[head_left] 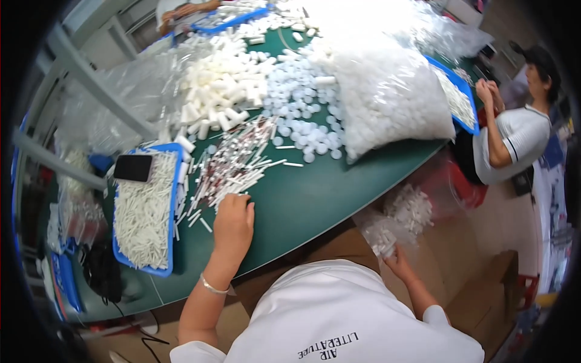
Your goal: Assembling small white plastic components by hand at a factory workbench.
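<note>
My left hand (235, 221) is at the near edge of a heap of thin white sticks (242, 163), some with dark reddish parts. Its fingers curl down, and whatever they hold is hidden. My right hand (396, 262) is lower, beyond the table's front edge, closed on a clear plastic bag (387, 235) with white pieces inside. Behind the sticks are a heap of white cylinders (221, 88) and a spread of translucent bluish-white caps (305, 130). Left of my left hand stands a blue tray (171, 242) full of white sticks, with a dark phone (134, 168) on them.
A large filled clear bag (393, 100) stands on the green table (321, 193) at the right. Across the corner, a person (511, 139) works beside another blue tray (472, 115). Another person's hands (187, 10) are at the far side. Grey metal bars (91, 85) cross the left.
</note>
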Motion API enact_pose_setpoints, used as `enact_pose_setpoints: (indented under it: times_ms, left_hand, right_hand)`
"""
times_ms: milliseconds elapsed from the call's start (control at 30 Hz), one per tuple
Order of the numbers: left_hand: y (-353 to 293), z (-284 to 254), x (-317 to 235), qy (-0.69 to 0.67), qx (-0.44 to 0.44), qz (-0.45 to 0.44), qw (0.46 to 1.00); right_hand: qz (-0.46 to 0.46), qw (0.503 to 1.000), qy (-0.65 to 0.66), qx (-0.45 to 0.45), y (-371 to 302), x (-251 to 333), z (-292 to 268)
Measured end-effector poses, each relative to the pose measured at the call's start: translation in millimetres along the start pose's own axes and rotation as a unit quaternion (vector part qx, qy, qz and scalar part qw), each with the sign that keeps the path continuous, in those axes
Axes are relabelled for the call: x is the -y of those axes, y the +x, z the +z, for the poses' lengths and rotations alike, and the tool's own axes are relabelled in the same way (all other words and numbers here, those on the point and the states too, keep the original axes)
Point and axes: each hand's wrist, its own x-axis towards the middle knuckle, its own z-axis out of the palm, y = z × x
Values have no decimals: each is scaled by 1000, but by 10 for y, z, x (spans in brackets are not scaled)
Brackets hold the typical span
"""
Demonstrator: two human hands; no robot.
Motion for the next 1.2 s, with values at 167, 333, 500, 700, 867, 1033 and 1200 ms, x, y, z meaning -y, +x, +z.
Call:
enact_pose_setpoints:
  times_ms: [167, 333, 500, 700, 867, 1033, 1200]
  left_hand:
    - [11, 29, 102, 59, -2, 11, 998]
    - [50, 21, 92, 3, -20, -40, 999]
    - [39, 4, 175, 41, -30, -63, 997]
    - [50, 13, 228, 89, -8, -37, 995]
    - [86, -31, 224, -61, -65, -76, 993]
    - [121, -163, 38, -379, 12, -223, 898]
    - [117, -197, -129, -560, 28, -236, 794]
  right_hand:
    - [23, 992, 55, 108, 578, 1068, -555]
    - [-311, 936, 165, 6, 1377, 2854, -772]
    - [-477, 866, 148, 30, 2126, 3989, -165]
    - [-567, 821, 0, 70, 2579, 4353, 484]
    - [-551, 826, 102, 58, 2646, 4338, 453]
    - [-228, 837, 442, 228, 2285, 4446, -57]
    - [-162, 764, 577, 241, 2029, 4376, -163]
